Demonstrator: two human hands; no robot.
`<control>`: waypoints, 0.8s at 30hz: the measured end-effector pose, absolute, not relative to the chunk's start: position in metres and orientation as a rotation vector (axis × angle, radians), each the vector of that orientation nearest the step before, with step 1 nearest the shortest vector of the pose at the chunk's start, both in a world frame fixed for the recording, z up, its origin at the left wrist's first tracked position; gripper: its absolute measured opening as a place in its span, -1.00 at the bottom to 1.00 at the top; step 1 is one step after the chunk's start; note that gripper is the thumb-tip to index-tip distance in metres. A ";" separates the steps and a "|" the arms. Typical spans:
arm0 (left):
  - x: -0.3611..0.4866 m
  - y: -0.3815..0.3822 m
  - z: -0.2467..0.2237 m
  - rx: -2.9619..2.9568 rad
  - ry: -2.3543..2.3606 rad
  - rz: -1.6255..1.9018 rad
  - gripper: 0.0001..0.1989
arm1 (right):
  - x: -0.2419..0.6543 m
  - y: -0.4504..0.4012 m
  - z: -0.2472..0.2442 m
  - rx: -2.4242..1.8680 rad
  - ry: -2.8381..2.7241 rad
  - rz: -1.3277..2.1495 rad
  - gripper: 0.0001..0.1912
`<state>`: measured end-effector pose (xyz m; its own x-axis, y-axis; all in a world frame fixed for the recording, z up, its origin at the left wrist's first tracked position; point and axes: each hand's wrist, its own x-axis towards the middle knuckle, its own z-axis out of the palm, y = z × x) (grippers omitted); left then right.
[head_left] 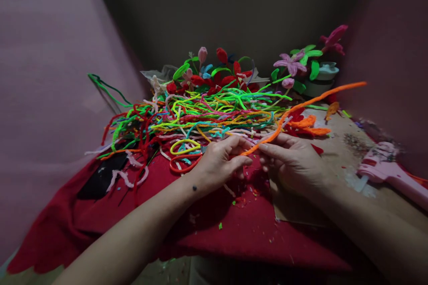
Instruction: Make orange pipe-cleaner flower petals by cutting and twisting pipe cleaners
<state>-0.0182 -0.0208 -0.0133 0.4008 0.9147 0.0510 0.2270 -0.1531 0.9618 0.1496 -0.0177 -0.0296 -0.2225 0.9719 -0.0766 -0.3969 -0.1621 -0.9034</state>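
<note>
An orange pipe cleaner (297,107) runs up and to the right from between my hands, its far end free in the air. My right hand (290,160) pinches it between thumb and fingers. Its lower end meets the thumb and fingers of my left hand (220,160), which are closed around it. Behind my hands lies a wide tangled pile of fuzzy stems (214,111) in green, yellow, red, pink and other colours. A yellow loop (185,147) and a red-orange loop (177,168) rest just left of my left hand.
A red cloth (214,236) covers the table. Cardboard (334,142) lies at the right with a pink glue gun (384,169). Fuzzy flowers (217,80) stand behind the pile; a pale pot (321,81) is at the back right. A black flat object (102,178) lies left.
</note>
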 end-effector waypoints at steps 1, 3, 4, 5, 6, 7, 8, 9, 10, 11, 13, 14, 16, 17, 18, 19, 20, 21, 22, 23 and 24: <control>-0.018 -0.021 -0.013 1.646 1.020 0.866 -0.86 | 0.149 -0.018 -0.029 -0.870 -0.950 1.601 -0.86; -0.018 -0.021 -0.013 1.684 1.019 0.898 -0.88 | 0.150 -0.018 -0.027 -0.888 -0.936 1.579 -0.86; -0.018 -0.021 -0.013 1.710 1.019 0.900 -0.89 | 0.150 -0.018 -0.026 -0.898 -0.936 1.578 -0.86; -0.018 -0.022 -0.012 1.737 1.021 0.892 -0.91 | 0.150 -0.018 -0.025 -0.907 -0.938 1.577 -0.86; -0.018 -0.022 -0.012 1.760 1.027 0.887 -0.93 | 0.150 -0.018 -0.025 -0.910 -0.939 1.574 -0.87; -0.018 -0.022 -0.012 1.779 1.039 0.885 -0.95 | 0.151 -0.018 -0.025 -0.909 -0.941 1.567 -0.87; -0.018 -0.022 -0.011 1.792 1.049 0.888 -0.96 | 0.151 -0.018 -0.026 -0.906 -0.944 1.555 -0.87; -0.018 -0.023 -0.011 1.801 1.055 0.895 -0.97 | 0.151 -0.018 -0.028 -0.902 -0.952 1.545 -0.87; -0.018 -0.023 -0.011 1.808 1.057 0.906 -0.97 | 0.151 -0.018 -0.029 -0.901 -0.968 1.535 -0.87; -0.018 -0.023 -0.011 1.812 1.054 0.918 -0.97 | 0.151 -0.018 -0.031 -0.905 -0.994 1.528 -0.87; -0.018 -0.023 -0.013 1.820 1.037 0.928 -0.96 | 0.151 -0.018 -0.034 -0.927 -1.067 1.524 -0.87; -0.018 -0.023 -0.014 1.825 1.029 0.931 -0.95 | 0.151 -0.019 -0.034 -0.943 -1.101 1.527 -0.87; -0.018 -0.023 -0.016 1.846 1.018 0.937 -0.94 | 0.150 -0.019 -0.035 -0.964 -1.142 1.535 -0.87; -0.018 -0.022 -0.017 1.858 1.016 0.944 -0.93 | 0.150 -0.019 -0.034 -0.963 -1.148 1.534 -0.87; -0.018 -0.022 -0.017 1.872 1.017 0.951 -0.92 | 0.149 -0.019 -0.034 -0.955 -1.149 1.528 -0.88; -0.018 -0.022 -0.018 1.885 1.021 0.958 -0.92 | 0.149 -0.019 -0.033 -0.944 -1.149 1.519 -0.89; -0.018 -0.022 -0.018 1.900 1.025 0.964 -0.91 | 0.148 -0.020 -0.033 -0.932 -1.150 1.511 -0.91; -0.018 -0.022 -0.017 1.916 1.028 0.969 -0.91 | 0.148 -0.020 -0.033 -0.920 -1.151 1.505 -0.92; -0.018 -0.022 -0.017 1.935 1.031 0.975 -0.90 | 0.147 -0.020 -0.032 -0.914 -1.154 1.508 -0.93; -0.018 -0.022 -0.016 1.958 1.036 0.978 -0.90 | 0.147 -0.020 -0.032 -0.913 -1.155 1.516 -0.93; -0.018 -0.022 -0.016 1.985 1.045 0.979 -0.89 | 0.147 -0.020 -0.032 -0.919 -1.156 1.529 -0.92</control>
<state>-0.0177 -0.0224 -0.0157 0.3947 0.8682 0.3007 0.3566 -0.4464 0.8207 0.1474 -0.0198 -0.0324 -0.2413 0.9704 -0.0130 -0.2522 -0.0756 -0.9647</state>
